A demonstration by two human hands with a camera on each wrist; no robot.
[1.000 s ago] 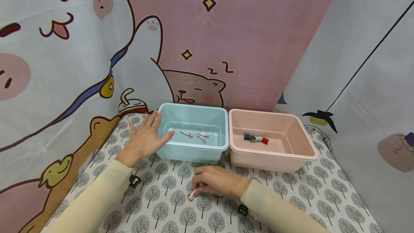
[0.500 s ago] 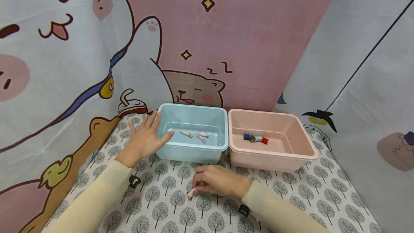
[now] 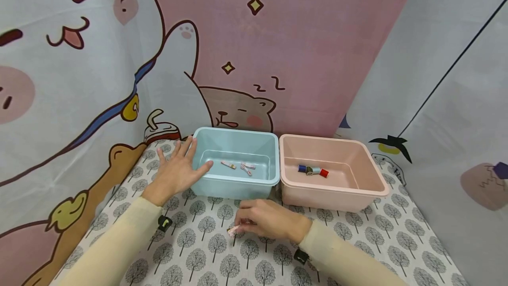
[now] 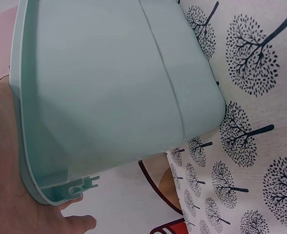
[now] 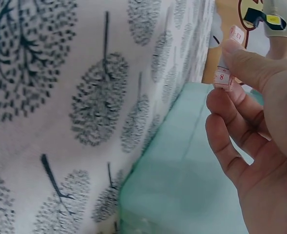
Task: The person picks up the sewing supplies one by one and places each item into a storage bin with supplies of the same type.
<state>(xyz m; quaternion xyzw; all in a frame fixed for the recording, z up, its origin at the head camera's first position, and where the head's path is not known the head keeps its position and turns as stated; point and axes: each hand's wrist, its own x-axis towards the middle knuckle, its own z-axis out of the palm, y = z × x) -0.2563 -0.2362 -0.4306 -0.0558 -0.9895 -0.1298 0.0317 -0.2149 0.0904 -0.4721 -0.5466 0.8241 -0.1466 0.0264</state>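
Note:
Between thumb and fingers, my right hand point(image 3: 270, 219) pinches a folded soft measuring tape point(image 3: 232, 231) in front of the blue bin point(image 3: 234, 189). Red markings and printed numbers show on the white measuring tape point(image 5: 222, 79) in the right wrist view. My left hand point(image 3: 173, 175), fingers spread, rests at the left rim of the blue bin. The left wrist view has the outer wall of that bin point(image 4: 109, 87) with the hand point(image 4: 7, 170) along its rim. Inside the bin lie three similar small folded tapes point(image 3: 246, 169).
A pink bin point(image 3: 333, 193) stands right beside the blue one, with several thread spools point(image 3: 313, 171) in blue, dark, pale and red on its floor. Both bins sit on a tree-patterned cloth point(image 3: 190, 259). Cartoon-printed curtains point(image 3: 309, 47) rise behind and at the sides.
My right hand has shifted slightly upward in the head view, and the measuring tape has moved with it, its free end turning leftward. The left hand keeps its place on the bin.

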